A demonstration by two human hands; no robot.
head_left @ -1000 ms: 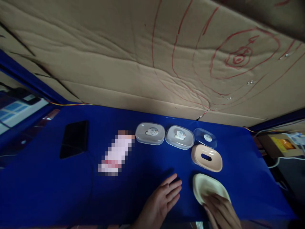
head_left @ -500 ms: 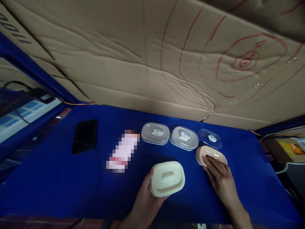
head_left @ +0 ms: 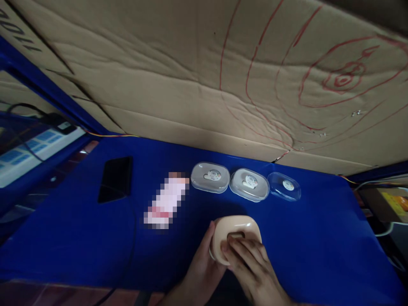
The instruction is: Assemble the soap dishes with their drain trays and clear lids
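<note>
Peach dish [head_left: 221,234] lies under my right hand [head_left: 253,270], fingers bent onto its top, grip unclear from here; my left hand [head_left: 205,265] curls around its side.

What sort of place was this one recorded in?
Probably a makeshift indoor workstation, though the wider room is mostly out of view. A blue table stands against a large creased cardboard panel marked with red lines, and another cardboard box sits off to the right.
</note>
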